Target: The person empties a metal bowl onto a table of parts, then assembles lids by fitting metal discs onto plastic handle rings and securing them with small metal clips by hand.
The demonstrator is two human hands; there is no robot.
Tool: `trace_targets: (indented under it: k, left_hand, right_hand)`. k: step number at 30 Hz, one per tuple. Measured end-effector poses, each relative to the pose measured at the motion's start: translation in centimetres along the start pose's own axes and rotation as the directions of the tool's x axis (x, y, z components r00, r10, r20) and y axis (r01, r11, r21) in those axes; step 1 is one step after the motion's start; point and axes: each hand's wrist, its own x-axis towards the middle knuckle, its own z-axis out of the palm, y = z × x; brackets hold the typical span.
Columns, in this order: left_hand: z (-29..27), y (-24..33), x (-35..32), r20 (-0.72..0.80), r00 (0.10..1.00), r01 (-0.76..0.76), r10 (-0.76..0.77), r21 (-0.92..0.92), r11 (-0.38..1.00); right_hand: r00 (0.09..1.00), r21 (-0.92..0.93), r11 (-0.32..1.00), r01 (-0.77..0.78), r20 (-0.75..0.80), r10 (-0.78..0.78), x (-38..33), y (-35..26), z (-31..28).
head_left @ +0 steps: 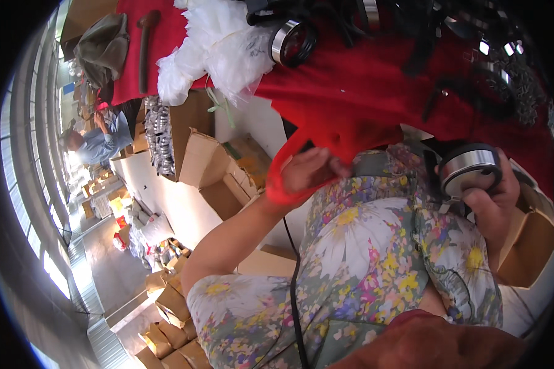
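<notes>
On the right, my right hand (495,200) is closed around a round, shiny silver-and-black metal piece (471,169), held up in front of my flowered top. My left hand (308,172) is at the middle, with a bright red cloth (317,136) looped about its wrist and gathered at the bent fingers. The cloth runs up toward the red-covered table (351,86); the fingers are slightly blurred. A similar silver ring with black parts (286,43) lies on the table's far side.
Crumpled white plastic bags (218,46) and a hammer-like tool (144,52) lie far left on the table. Metal chains (526,95) heap at the right. Open cardboard boxes (218,178) stand below the table's edge. Another person (101,138) sits at the left. A black cord (294,289) hangs before me.
</notes>
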Motion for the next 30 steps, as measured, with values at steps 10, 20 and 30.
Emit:
trace_targets:
  k: [10, 20, 30]
  left_hand:
    - [1.1, -1.3, -3.4, -0.383, 0.923, -0.231, -0.033, -0.623, 0.747]
    - [5.1, 8.1, -3.1, -0.316, 0.842, -0.443, 0.438, 0.059, 0.895]
    - [4.9, 16.9, -8.1, -0.245, 0.221, -0.824, 0.944, 0.47, 0.315]
  right_hand:
    - [0.953, -0.241, 0.97, -0.014, 0.289, 0.086, 3.8, 2.7, 3.0]
    - [0.506, -0.133, 0.909, 0.395, 0.857, -0.095, 8.4, 5.3, 11.8]
    - [0.554, -0.152, 0.87, 0.47, 0.818, -0.157, 9.9, -5.6, 14.4]
